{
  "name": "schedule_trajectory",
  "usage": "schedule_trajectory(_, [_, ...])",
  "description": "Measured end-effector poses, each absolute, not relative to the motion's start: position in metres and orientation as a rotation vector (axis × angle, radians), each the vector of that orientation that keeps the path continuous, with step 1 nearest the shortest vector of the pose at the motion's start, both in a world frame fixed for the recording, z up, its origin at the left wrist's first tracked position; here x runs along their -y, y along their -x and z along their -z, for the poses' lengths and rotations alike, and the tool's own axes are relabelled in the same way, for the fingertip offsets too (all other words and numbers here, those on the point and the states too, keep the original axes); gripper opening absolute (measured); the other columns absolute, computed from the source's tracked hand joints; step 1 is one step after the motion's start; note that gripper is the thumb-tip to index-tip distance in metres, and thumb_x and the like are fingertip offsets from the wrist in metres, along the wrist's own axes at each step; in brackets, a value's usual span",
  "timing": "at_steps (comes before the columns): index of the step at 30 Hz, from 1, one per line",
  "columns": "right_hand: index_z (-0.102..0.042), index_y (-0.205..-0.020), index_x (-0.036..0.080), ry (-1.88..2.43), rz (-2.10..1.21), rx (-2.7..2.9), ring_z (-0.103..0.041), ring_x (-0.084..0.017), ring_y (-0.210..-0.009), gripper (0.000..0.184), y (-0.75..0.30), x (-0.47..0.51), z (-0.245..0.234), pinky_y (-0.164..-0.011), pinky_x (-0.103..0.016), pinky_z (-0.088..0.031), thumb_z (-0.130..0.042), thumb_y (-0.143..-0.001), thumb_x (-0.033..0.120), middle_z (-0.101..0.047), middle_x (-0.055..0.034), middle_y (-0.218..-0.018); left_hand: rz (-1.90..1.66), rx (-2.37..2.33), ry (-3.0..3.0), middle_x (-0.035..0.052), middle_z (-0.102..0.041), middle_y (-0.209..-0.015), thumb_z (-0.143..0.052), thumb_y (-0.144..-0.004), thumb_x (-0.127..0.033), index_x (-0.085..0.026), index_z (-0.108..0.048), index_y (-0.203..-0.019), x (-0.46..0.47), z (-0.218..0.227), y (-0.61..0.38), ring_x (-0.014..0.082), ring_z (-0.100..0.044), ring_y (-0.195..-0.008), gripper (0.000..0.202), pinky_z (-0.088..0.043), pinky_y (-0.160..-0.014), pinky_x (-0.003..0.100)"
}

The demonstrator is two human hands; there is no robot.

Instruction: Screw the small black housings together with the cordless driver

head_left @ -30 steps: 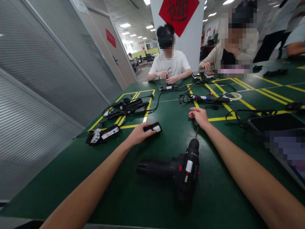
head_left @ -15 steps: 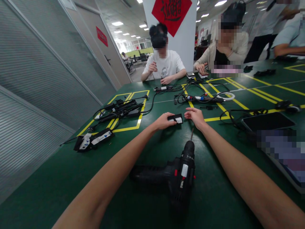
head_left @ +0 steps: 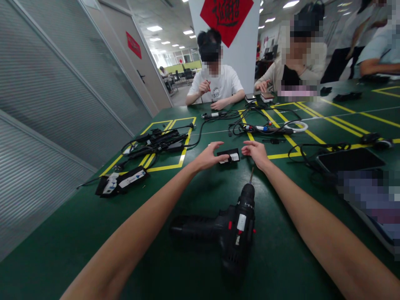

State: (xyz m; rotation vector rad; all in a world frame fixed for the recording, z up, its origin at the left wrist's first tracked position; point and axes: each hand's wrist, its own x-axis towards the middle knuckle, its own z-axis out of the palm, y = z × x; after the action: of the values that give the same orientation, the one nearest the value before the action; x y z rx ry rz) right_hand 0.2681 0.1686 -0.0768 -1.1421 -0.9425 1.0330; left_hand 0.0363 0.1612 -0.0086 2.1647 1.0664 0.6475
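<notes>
A small flat black part with a white patch (head_left: pixel 233 157) lies on the green table (head_left: pixel 200 191) between my two hands. My left hand (head_left: pixel 210 156) is at its left end, fingers and thumb spread apart, with the thumb at the part's near side. Just off its right end rests my right hand (head_left: pixel 255 153), fingers loosely curved and apart, with nothing visible in them. Nearer to me a black cordless drill (head_left: pixel 239 225) lies on its side, its bit (head_left: pixel 251 175) pointing away from me, close to my right hand.
Tangled black cables and tools (head_left: pixel 162 141) lie at the left, with black-and-white parts (head_left: pixel 125 180) in front. Farther back are a pen-like tool (head_left: pixel 265 129) and a white ring (head_left: pixel 296 126). A dark tablet-like device (head_left: pixel 351 159) lies right. Two people sit opposite.
My left hand has let go of the black part and drawn back slightly left, its fingers opening. The part stays in place. My right hand and the drill have hardly moved.
</notes>
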Motion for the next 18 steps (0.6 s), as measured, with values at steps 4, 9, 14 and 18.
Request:
schedule_trajectory(4, [-0.064,-0.094,0.014,1.139,-1.026,0.937,-0.065,-0.012,-0.055,0.029,-0.269,-0.171,0.079,-0.059,-0.025,-0.056,-0.049,-0.070,0.007,-0.069,-0.0019,-0.065,-0.440,-0.962,-2.265,0.0084,-0.052,-0.134,-0.059,-0.081,-0.052,-0.023,-0.050,-0.129,-0.084,-0.028,-0.001,0.0252,-0.048,-0.125,0.057,-0.037,-0.108,0.042])
schedule_trajectory(9, [-0.065,-0.093,0.014,1.157,-1.000,0.913,-0.065,-0.013,-0.056,0.030,-0.269,-0.172,0.077,-0.060,-0.027,-0.056,-0.049,-0.069,0.007,-0.068,-0.0018,-0.065,0.089,-0.948,-2.364,0.0070,-0.055,-0.132,-0.073,-0.064,-0.058,-0.033,-0.037,-0.140,0.020,-0.032,0.031,0.0290,-0.056,-0.115,0.087,-0.047,-0.096,0.042])
schedule_trajectory(14, [-0.066,-0.089,0.014,1.202,-0.908,0.890,-0.064,-0.013,-0.056,0.030,-0.264,-0.163,0.074,-0.060,-0.027,-0.056,-0.047,-0.067,0.007,-0.067,-0.0016,-0.065,0.053,-1.085,-2.604,0.0108,-0.058,-0.128,-0.063,-0.077,-0.044,-0.028,-0.031,-0.143,0.041,0.003,0.030,0.0307,-0.056,-0.116,0.075,-0.044,-0.099,0.048])
schedule_trajectory(18, [-0.065,-0.086,0.016,1.279,-0.701,0.803,-0.060,-0.013,-0.055,0.027,-0.270,-0.144,0.071,-0.057,-0.026,-0.052,-0.046,-0.067,0.011,-0.063,-0.0001,-0.063,-0.046,-1.053,-2.671,0.0113,-0.062,-0.122,-0.058,-0.080,-0.046,-0.025,-0.029,-0.145,0.036,0.009,0.033,0.0296,-0.059,-0.112,0.074,-0.047,-0.096,0.046])
